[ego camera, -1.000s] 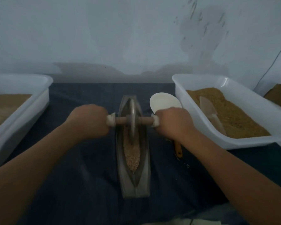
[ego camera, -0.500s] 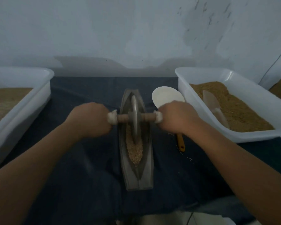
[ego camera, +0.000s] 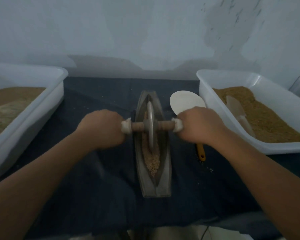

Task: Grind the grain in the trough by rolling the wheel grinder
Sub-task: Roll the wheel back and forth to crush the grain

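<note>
Pale, blotched wall across the whole back. Below it, dark blue cloth spread under everything. At the left edge, a large white tub filled with brown ground meal; opposite, well apart on the right, a second white tub heaped with coarser tan meal. Two bare forearms reaching in from the near corners toward the middle. Between the tubs, lying lengthwise away from the viewer, a grey boat-shaped trough, pointed at its far end, squared off at the near one. Standing upright in its groove, at about the middle of its length, the wheel grinder: thin metal disc on edge, wooden axle crossing the trough from side to side, pale cap at each end. Left hand wrapped in a fist round the left end of the axle, knuckles up; right hand likewise clenched round the right end, slightly blurred. Just right of the trough, partly hidden beneath the right hand, a white spoon with round bowl at the far side and yellow handle pointing near. Half sunk in the right tub's meal, a clear scoop. In the trough groove, around and nearer than the disc, pale cracked grain. On the cloth near the spoon handle, a few stray grains.
</note>
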Tool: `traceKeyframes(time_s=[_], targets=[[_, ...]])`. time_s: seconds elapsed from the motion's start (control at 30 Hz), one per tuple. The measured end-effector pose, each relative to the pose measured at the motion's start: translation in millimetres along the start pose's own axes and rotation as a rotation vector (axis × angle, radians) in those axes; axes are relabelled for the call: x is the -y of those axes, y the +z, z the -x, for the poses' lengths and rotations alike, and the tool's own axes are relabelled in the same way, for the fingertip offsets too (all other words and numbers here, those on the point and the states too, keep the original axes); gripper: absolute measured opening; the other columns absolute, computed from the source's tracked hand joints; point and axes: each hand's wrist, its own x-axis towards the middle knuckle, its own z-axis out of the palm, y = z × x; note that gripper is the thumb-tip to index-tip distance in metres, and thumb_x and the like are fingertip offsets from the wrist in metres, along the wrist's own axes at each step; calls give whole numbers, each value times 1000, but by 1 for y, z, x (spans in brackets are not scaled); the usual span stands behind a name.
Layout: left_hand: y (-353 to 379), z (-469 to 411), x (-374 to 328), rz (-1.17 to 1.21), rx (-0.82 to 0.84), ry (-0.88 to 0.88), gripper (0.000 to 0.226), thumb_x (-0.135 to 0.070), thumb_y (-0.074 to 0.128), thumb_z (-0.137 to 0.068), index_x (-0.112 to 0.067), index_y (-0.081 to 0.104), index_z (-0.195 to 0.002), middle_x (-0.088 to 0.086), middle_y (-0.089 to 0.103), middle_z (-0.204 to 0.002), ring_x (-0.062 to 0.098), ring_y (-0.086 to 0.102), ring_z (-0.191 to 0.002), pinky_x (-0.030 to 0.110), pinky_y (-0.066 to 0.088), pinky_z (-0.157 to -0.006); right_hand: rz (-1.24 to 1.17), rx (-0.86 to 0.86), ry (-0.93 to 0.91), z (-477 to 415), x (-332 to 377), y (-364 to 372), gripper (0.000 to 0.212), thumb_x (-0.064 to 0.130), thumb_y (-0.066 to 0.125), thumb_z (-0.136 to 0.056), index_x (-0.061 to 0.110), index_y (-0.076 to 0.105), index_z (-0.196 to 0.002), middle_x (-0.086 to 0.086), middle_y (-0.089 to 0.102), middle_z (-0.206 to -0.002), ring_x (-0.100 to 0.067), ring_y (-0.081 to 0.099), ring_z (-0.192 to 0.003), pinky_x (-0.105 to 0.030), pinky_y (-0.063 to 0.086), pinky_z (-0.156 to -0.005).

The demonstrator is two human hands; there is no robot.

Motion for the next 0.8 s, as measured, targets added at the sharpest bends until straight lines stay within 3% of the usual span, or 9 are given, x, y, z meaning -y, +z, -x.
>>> traceKeyframes(time_s=[0.13,0.2,0.33,0.4,0.43,0.57,0.67,0.73,0.8], targets=[[-8,-40,-8,12,-82,-167,32,-53,59,-78,-23,60,-69,-4,61,-69,18,57,-60,31,47,-58,74,-221,51,-41,2,4,53,62,18,-87,28,51,-64,8,50,-61,-14,52,-56,-29,36,-53],[-12,-38,-8,18,-42,-140,28,-49,60,-77,-22,61,-70,-3,63,-72,20,59,-63,33,53,-62,26,-167,58,-44,-1,3,53,64,24,-87,25,56,-69,8,52,-65,-14,53,-61,-33,43,-58],[-23,-8,-3,12,165,84,23,-44,58,-72,-22,59,-64,-8,60,-63,11,57,-58,26,45,-53,-184,312,18,-12,-9,-4,24,47,64,-84,28,64,-69,6,65,-62,-7,64,-59,-27,43,-53],[-23,6,-3,-30,170,173,25,-46,54,-66,-22,58,-60,-9,56,-55,5,53,-51,23,36,-46,-343,550,27,14,-10,-10,21,52,65,-67,31,66,-71,14,66,-61,0,61,-52,-25,44,-50],[-23,6,-3,-45,156,188,25,-46,53,-65,-22,57,-60,-9,55,-54,5,52,-50,22,35,-45,-375,556,21,19,-11,-8,25,55,63,-62,31,66,-70,15,65,-60,0,60,-50,-26,45,-50],[-28,-31,-4,-33,117,88,30,-49,53,-71,-20,56,-64,-7,58,-66,18,60,-62,31,51,-61,-136,160,65,-13,-8,6,31,50,56,-80,25,60,-62,4,62,-60,-9,58,-56,-30,40,-51],[-28,-54,-6,-72,-42,-48,31,-46,60,-81,-20,55,-66,-3,59,-69,26,62,-67,37,56,-67,40,-105,116,-45,0,9,49,61,27,-82,25,56,-64,8,55,-63,-11,50,-58,-29,34,-53],[-24,-51,-10,-81,-100,-73,30,-44,61,-82,-20,54,-66,-3,59,-70,26,61,-67,36,56,-68,28,-156,113,-51,1,8,49,60,27,-84,26,56,-64,8,53,-62,-13,51,-57,-32,41,-56],[-23,-38,-7,-17,1,-23,26,-41,64,-82,-20,56,-67,-4,60,-70,19,59,-64,32,52,-63,-9,-81,78,-43,0,3,42,55,41,-92,27,58,-67,7,57,-64,-13,56,-60,-32,44,-57]])
